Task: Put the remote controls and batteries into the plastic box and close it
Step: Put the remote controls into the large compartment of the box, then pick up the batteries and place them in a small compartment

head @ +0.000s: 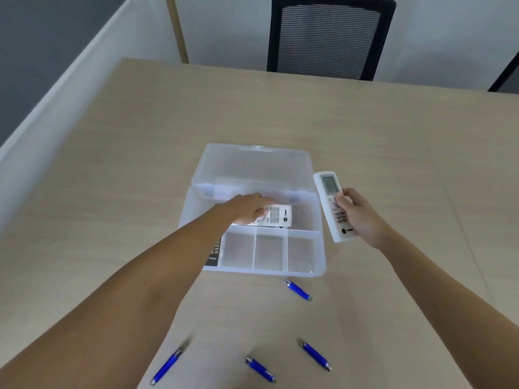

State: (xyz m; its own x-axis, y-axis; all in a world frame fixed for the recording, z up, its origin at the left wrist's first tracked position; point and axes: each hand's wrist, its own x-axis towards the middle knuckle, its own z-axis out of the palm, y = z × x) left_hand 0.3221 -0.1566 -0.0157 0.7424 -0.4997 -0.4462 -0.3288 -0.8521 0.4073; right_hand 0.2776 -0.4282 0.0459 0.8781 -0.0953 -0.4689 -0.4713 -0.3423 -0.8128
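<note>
Two remotes were in play. Left hand (247, 206) reached into the clear plastic box (318, 265), fingers wrapped on a small white remote (276, 216) lying in the long rear compartment, keypad up. Right hand (358, 217) gripped a longer white remote (332, 204) just outside the box's right wall, screen end pointing away from the person, thumb on the buttons.

Box sat mid-table (365, 130) with its lid (255, 167) swung open toward the far side. Three small front compartments looked unfilled. A dark item with light print (213, 255) showed at the front-left corner of the box, mostly hidden by the left forearm; couldn't tell what it was or whether it was inside.

Four blue batteries lay loose on the table, on the person's side of the box: one (297, 290) near the front-right corner, the other three further out, well apart, at left (167, 366), middle (259, 369) and right (316, 355).

Black mesh chair (328, 37) stood at the far edge.
</note>
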